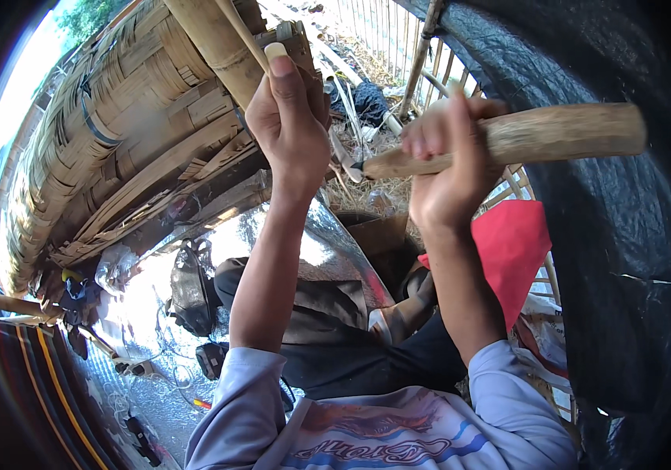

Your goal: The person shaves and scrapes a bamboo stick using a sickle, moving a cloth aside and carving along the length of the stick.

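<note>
My left hand (290,125) is raised at the upper middle, fingers closed around a thin bamboo strip (243,33) that runs up and left out of view. My right hand (457,153), a little blurred, grips a knife by its thick wooden handle (566,131). The handle's wide end points right. From its narrow end, a short curved blade (345,162) reaches toward my left wrist, apart from the strip. Part of the handle is hidden behind my right fingers.
A large woven bamboo piece (108,117) and a thick bamboo pole (209,39) stand at the left. Black sheeting (617,235) hangs at the right, beside a red cloth (512,251). A black bag (192,290) and cables lie on a silvery mat (151,352).
</note>
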Tool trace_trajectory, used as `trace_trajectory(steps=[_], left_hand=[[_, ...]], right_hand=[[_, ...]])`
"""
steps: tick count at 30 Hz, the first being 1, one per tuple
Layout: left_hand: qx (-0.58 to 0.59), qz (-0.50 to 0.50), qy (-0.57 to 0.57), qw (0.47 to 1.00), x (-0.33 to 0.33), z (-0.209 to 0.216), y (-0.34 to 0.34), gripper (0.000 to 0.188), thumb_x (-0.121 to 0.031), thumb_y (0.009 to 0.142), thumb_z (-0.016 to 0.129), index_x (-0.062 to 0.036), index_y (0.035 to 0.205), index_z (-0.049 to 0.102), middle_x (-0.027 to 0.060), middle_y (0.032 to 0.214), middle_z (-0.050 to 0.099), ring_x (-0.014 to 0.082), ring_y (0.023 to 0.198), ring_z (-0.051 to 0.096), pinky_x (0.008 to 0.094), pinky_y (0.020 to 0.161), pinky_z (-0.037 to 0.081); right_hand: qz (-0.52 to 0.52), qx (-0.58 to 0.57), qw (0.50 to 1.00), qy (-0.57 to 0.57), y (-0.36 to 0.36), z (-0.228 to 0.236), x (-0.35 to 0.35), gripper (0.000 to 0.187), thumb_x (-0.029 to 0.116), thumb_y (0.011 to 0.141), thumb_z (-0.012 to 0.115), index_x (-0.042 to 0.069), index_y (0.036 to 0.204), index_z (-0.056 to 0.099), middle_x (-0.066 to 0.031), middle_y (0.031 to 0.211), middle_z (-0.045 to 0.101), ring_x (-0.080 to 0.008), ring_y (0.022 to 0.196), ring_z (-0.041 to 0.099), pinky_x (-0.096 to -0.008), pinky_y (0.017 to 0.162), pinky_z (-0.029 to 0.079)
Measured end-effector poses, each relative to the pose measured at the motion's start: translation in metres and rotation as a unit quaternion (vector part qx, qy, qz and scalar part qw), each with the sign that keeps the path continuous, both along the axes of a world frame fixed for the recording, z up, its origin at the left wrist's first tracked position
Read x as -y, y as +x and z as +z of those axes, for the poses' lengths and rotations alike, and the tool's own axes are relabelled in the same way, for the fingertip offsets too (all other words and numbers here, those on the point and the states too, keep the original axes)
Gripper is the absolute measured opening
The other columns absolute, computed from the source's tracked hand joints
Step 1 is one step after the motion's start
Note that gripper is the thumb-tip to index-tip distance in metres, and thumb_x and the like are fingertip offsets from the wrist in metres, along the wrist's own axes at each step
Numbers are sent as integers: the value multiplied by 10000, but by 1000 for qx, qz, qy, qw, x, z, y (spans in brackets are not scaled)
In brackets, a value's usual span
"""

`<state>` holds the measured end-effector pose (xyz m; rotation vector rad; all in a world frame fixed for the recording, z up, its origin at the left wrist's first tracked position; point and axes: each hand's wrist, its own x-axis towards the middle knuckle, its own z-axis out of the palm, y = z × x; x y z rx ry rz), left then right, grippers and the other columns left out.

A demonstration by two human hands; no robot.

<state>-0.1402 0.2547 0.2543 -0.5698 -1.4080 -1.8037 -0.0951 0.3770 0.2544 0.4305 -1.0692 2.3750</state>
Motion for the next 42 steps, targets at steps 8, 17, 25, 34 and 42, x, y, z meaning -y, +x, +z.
trace_trajectory(steps=[8, 17, 25, 34, 42], left_hand=[[28, -5, 15, 999, 1, 0, 3, 444, -438, 975, 428, -126, 675, 334, -58, 490, 222, 36, 395, 168, 229, 367, 128], [42, -4, -12, 999, 10, 0, 2, 449, -437, 970, 444, -121, 668, 339, -57, 490, 229, 34, 413, 160, 235, 389, 123], [48, -6, 30, 998, 13, 3, 8, 429, -443, 977, 416, -118, 705, 354, -40, 478, 228, 40, 391, 155, 235, 370, 107], [67, -38, 63, 995, 13, 5, 17, 445, -463, 980, 389, -123, 696, 343, -44, 479, 206, 41, 389, 142, 237, 360, 88], [67, -63, 78, 993, 14, -6, 33, 440, -479, 983, 355, -132, 713, 345, -46, 478, 186, 56, 396, 122, 249, 360, 80]], right_hand=[[16, 97, 981, 168, 2, -38, 7, 185, 74, 875, 609, 111, 934, 438, 19, 628, 409, -117, 508, 436, -310, 514, 406], [117, 5, 993, -34, 6, -19, 9, 214, 40, 878, 596, 124, 849, 401, -1, 601, 405, -108, 513, 404, -279, 529, 375], [-6, -162, 986, -26, 14, 21, -3, 106, 157, 945, 463, 125, 865, 402, 20, 584, 348, -98, 525, 369, -289, 547, 348], [74, 29, 997, 6, 21, -14, -3, 173, 57, 878, 548, 91, 843, 382, -3, 595, 379, -105, 506, 396, -284, 521, 368], [9, 35, 998, -41, 39, -28, -24, 118, 104, 878, 492, 92, 855, 377, -2, 520, 332, -115, 426, 356, -291, 452, 359]])
